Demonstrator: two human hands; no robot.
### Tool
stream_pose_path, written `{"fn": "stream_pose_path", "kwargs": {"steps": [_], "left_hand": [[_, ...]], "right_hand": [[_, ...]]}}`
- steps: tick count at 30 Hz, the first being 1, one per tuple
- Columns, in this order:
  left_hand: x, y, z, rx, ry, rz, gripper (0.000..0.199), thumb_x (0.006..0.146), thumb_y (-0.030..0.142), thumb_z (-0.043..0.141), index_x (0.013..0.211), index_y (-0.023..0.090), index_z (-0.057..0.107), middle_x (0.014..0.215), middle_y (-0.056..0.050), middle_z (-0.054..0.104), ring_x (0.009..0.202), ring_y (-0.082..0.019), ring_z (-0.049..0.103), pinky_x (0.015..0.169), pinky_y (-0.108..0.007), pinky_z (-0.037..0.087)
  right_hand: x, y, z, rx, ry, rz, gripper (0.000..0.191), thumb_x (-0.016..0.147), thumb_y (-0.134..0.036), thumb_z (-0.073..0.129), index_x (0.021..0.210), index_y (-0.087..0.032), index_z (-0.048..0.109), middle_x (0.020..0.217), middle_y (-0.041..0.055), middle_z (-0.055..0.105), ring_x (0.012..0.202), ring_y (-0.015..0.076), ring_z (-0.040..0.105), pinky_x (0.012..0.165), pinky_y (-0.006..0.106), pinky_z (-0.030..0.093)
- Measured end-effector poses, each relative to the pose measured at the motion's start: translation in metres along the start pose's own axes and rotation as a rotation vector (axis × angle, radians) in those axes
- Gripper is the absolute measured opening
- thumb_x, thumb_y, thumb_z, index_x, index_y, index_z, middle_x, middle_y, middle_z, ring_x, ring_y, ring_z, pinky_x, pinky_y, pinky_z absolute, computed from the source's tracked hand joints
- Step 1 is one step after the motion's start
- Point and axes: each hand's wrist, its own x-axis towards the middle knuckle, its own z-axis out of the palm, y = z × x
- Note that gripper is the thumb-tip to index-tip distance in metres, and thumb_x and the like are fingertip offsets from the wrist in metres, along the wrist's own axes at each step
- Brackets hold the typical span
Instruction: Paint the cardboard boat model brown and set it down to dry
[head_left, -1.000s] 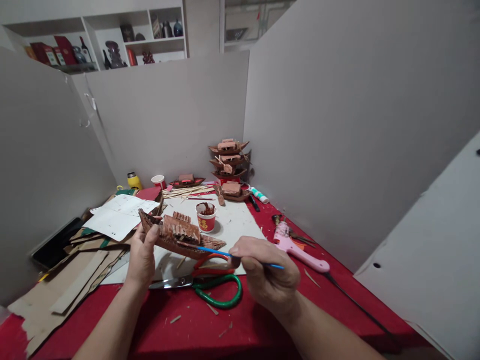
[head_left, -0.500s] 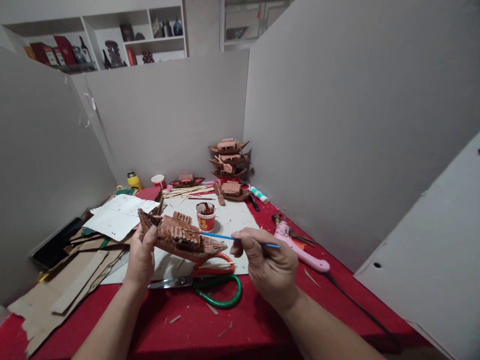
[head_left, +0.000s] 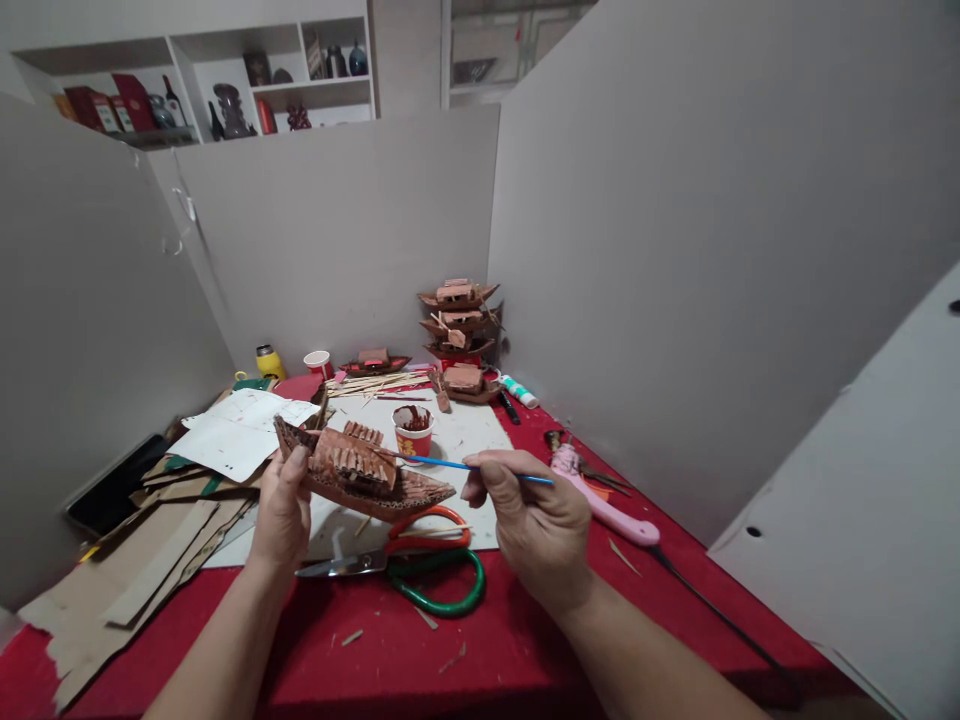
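Note:
My left hand (head_left: 286, 505) grips a brown cardboard model boat (head_left: 352, 490) by its left end, holding it up over the white board. The boat has a roofed cabin with corrugated strips. In my right hand (head_left: 532, 515) is a thin blue paintbrush (head_left: 465, 464), pinched between thumb and fingers. Its tip reaches the cabin roof, at or very near the surface. Just behind the boat stands a paper cup (head_left: 414, 440) with dark brown paint smeared inside. Scissors (head_left: 439, 590) with one orange and one green handle lie below the boat.
Several finished-looking model boats (head_left: 457, 325) are stacked at the back. Cardboard sheets (head_left: 150, 580) and white paper (head_left: 236, 435) lie at left. Thin sticks (head_left: 379, 383) lie behind the cup. At right is a pink-handled tool (head_left: 611, 512) with a black cord, near the grey partition (head_left: 675, 250).
The brush tip has shifted slightly up and left along the cabin roof, and its handle lies a little flatter. The boat has barely moved in my left hand.

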Motion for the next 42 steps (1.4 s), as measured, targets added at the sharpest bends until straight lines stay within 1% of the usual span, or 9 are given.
{"fn": "stream_pose_path", "kwargs": {"steps": [4, 8, 15, 21, 24, 29, 34, 37, 42], "left_hand": [[0.0, -0.003, -0.003, 0.029, -0.039, -0.012, 0.052, 0.066, 0.052, 0.081, 0.103, 0.017, 0.073, 0.104, -0.007, 0.077, 0.106, -0.027, 0.067, 0.095, -0.035, 0.049], [0.002, -0.005, -0.005, 0.003, -0.021, -0.02, 0.051, 0.066, 0.052, 0.081, 0.104, 0.018, 0.073, 0.104, -0.005, 0.077, 0.105, -0.026, 0.067, 0.093, -0.033, 0.05], [0.001, -0.002, -0.002, -0.001, -0.003, -0.033, 0.054, 0.063, 0.053, 0.083, 0.103, 0.018, 0.073, 0.1, -0.005, 0.077, 0.105, -0.027, 0.068, 0.092, -0.034, 0.051], [0.002, -0.001, -0.002, -0.034, -0.019, -0.014, 0.049, 0.067, 0.051, 0.081, 0.103, 0.02, 0.074, 0.102, -0.003, 0.077, 0.1, -0.022, 0.069, 0.088, -0.029, 0.052], [0.003, -0.001, -0.003, -0.054, -0.024, -0.009, 0.047, 0.066, 0.053, 0.081, 0.1, 0.02, 0.075, 0.099, -0.002, 0.078, 0.097, -0.02, 0.069, 0.084, -0.026, 0.053], [0.003, -0.001, -0.002, -0.063, -0.026, -0.021, 0.045, 0.065, 0.051, 0.083, 0.098, 0.02, 0.076, 0.096, -0.001, 0.079, 0.092, -0.017, 0.071, 0.081, -0.022, 0.054], [0.004, 0.002, 0.001, -0.147, 0.041, -0.065, 0.042, 0.061, 0.047, 0.086, 0.091, 0.02, 0.076, 0.091, 0.0, 0.08, 0.088, -0.016, 0.072, 0.08, -0.022, 0.055], [0.005, 0.005, 0.0, -0.218, 0.091, -0.113, 0.037, 0.062, 0.043, 0.086, 0.091, 0.024, 0.075, 0.093, 0.002, 0.079, 0.099, -0.018, 0.071, 0.088, -0.024, 0.055], [0.006, 0.006, -0.006, -0.192, 0.019, -0.162, 0.038, 0.068, 0.05, 0.08, 0.1, 0.03, 0.074, 0.101, 0.003, 0.079, 0.126, -0.024, 0.059, 0.105, -0.036, 0.049]], "right_hand": [[-0.003, 0.001, -0.001, 0.061, -0.002, -0.039, 0.015, 0.094, -0.017, 0.062, 0.099, -0.026, 0.073, 0.071, -0.0023, 0.072, 0.055, 0.0106, 0.065, 0.053, 0.021, 0.054], [-0.001, 0.002, 0.0, -0.01, -0.04, -0.04, 0.014, 0.093, -0.016, 0.063, 0.098, -0.025, 0.073, 0.07, -0.003, 0.071, 0.055, 0.0097, 0.064, 0.054, 0.021, 0.053], [-0.002, 0.003, -0.001, 0.01, 0.031, -0.028, 0.014, 0.094, -0.017, 0.062, 0.097, -0.025, 0.073, 0.066, -0.0038, 0.069, 0.055, 0.009, 0.064, 0.052, 0.019, 0.052], [-0.001, 0.006, -0.002, -0.04, -0.074, -0.028, 0.014, 0.094, -0.016, 0.062, 0.098, -0.025, 0.073, 0.069, -0.0029, 0.069, 0.058, 0.0098, 0.064, 0.055, 0.021, 0.052], [0.001, 0.007, -0.001, -0.061, -0.041, 0.009, 0.013, 0.094, -0.018, 0.063, 0.094, -0.025, 0.073, 0.066, -0.0033, 0.067, 0.058, 0.0099, 0.063, 0.055, 0.021, 0.052], [-0.003, 0.004, -0.001, 0.092, 0.058, -0.045, 0.015, 0.095, -0.019, 0.062, 0.1, -0.028, 0.074, 0.067, -0.004, 0.069, 0.053, 0.009, 0.062, 0.051, 0.02, 0.051], [-0.001, 0.005, 0.001, 0.028, -0.018, -0.003, 0.01, 0.094, -0.023, 0.064, 0.094, -0.024, 0.074, 0.067, -0.0025, 0.07, 0.052, 0.0099, 0.062, 0.05, 0.021, 0.052], [0.003, 0.006, 0.001, -0.053, 0.012, 0.073, 0.012, 0.094, -0.027, 0.064, 0.088, -0.021, 0.073, 0.06, -0.003, 0.066, 0.051, 0.0102, 0.06, 0.051, 0.022, 0.051], [0.005, 0.002, 0.0, 0.07, 0.128, 0.099, 0.016, 0.094, -0.032, 0.064, 0.086, -0.022, 0.073, 0.057, -0.003, 0.065, 0.048, 0.0108, 0.06, 0.047, 0.022, 0.051]]}}
